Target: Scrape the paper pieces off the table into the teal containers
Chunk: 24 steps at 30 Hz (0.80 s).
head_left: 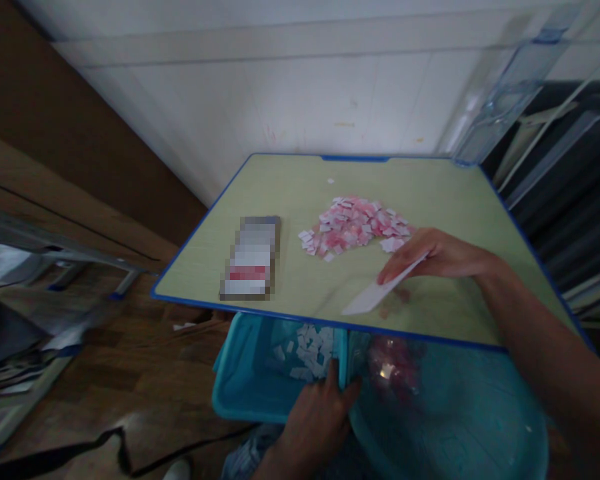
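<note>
My right hand (420,257) is closed around a thin white card (375,293), held slanting over the near part of the table, its lower edge close to the tabletop. Just beyond it lies a loose pile of small pink and white square pieces (357,223). Below the table's front edge, my left hand (315,417) grips the rim of a teal tub (225,387), index finger and thumb on either side of the wall. White paper-like bits (310,350) lie in that tub. A round teal basin (460,413) stands against it, with a shiny clear bag of pinkish contents (393,367) inside.
The pale green table (445,193) has a blue edge and meets a white wall (280,100). A blurred-out rectangular phone-like object (250,257) lies left on it. A clear plastic bottle-like container (510,100) stands back right. A black strap (95,443) crosses the floor side.
</note>
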Available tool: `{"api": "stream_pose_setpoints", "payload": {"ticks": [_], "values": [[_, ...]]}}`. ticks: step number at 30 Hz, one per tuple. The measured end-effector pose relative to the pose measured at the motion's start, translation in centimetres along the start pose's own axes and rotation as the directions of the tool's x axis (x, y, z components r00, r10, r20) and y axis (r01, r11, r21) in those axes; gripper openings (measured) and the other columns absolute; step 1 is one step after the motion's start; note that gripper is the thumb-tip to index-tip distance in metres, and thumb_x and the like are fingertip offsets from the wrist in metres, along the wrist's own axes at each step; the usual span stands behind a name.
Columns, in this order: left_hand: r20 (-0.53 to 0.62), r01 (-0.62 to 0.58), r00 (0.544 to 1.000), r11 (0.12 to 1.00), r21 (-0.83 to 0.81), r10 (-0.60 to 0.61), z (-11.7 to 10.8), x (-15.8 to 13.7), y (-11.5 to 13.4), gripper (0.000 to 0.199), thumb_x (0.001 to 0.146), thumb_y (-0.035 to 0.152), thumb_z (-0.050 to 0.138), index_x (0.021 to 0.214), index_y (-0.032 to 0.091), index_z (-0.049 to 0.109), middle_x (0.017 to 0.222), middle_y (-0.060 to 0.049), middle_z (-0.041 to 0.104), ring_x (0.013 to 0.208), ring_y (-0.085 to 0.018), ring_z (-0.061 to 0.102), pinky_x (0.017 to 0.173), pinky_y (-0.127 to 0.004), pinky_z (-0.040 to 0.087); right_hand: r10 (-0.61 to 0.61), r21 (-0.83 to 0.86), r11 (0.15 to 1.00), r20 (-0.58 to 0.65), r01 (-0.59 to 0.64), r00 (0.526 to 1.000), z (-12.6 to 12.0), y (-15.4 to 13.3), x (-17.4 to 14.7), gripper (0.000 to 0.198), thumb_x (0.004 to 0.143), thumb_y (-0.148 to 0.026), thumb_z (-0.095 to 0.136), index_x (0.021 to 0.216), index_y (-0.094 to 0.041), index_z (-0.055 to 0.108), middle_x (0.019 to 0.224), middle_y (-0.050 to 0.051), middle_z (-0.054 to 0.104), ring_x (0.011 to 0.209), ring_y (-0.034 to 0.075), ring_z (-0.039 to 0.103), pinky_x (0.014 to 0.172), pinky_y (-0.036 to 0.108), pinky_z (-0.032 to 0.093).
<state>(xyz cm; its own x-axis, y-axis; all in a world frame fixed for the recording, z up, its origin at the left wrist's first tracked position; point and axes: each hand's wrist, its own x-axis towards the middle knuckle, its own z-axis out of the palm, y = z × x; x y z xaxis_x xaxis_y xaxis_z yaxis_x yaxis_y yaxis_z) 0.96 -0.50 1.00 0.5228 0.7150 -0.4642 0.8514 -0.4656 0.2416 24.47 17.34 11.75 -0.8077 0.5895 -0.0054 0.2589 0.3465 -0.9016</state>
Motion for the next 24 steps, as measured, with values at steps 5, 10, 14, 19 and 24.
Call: {"api": "stream_pose_setpoints", "payload": {"ticks": [5,10,14,19,24], "values": [[-0.02,-0.019,1.0,1.0,-0.012,0.019,0.1,0.0,0.0,0.045,0.082,0.022,0.043,0.125,0.031,0.037,0.124,-0.017,0.039,0.074,-0.024,0.061,0.063,-0.039,0.049,0.045,-0.021,0.999,0.149,-0.042,0.988,-1.6,0.3,-1.4,0.02,0.076,-0.023,0.056,0.088,-0.017,0.071,0.091,0.008,0.07,0.087,0.018,0.064,0.08,0.03,0.047],[-0.016,0.008,1.0,1.0,-0.011,-0.008,0.0,0.0,0.1,0.042,0.082,0.023,0.043,0.123,0.032,0.038,0.125,-0.014,0.037,0.077,-0.022,0.06,0.067,-0.037,0.047,0.139,-0.063,0.989,0.115,-0.133,0.984,-3.5,0.5,-3.6,0.02,0.074,-0.024,0.057,0.086,-0.017,0.072,0.089,0.008,0.07,0.084,0.018,0.064,0.078,0.029,0.046],[-0.028,-0.003,1.0,1.0,-0.023,0.002,0.1,-0.1,0.0,0.045,0.081,0.021,0.043,0.124,0.033,0.036,0.126,-0.014,0.036,0.078,-0.022,0.059,0.066,-0.037,0.047,0.172,-0.029,0.982,-0.291,-0.188,0.941,-3.9,0.4,-4.8,0.017,0.061,-0.028,0.068,0.071,-0.015,0.073,0.067,0.007,0.07,0.059,0.016,0.062,0.055,0.023,0.046],[-0.039,0.002,0.999,1.0,-0.029,-0.003,0.1,-0.1,0.0,0.05,0.078,0.016,0.044,0.126,0.031,0.036,0.128,-0.016,0.035,0.08,-0.024,0.059,0.068,-0.038,0.046,0.438,0.238,0.897,-0.576,-0.372,0.69,-3.7,0.7,-6.3,0.013,0.06,-0.026,0.071,0.067,-0.016,0.071,0.061,0.005,0.068,0.047,0.01,0.054,0.043,0.02,0.04],[-0.051,-0.022,0.998,0.999,-0.04,0.02,0.0,-0.1,-0.1,0.051,0.076,0.014,0.045,0.123,0.031,0.038,0.126,-0.016,0.037,0.078,-0.024,0.06,0.066,-0.038,0.046,0.507,0.352,0.862,-0.586,-0.364,0.633,-3.6,2.4,-7.3,0.016,0.061,-0.026,0.071,0.073,-0.017,0.07,0.064,0.007,0.068,0.048,0.013,0.057,0.043,0.022,0.043]]}}
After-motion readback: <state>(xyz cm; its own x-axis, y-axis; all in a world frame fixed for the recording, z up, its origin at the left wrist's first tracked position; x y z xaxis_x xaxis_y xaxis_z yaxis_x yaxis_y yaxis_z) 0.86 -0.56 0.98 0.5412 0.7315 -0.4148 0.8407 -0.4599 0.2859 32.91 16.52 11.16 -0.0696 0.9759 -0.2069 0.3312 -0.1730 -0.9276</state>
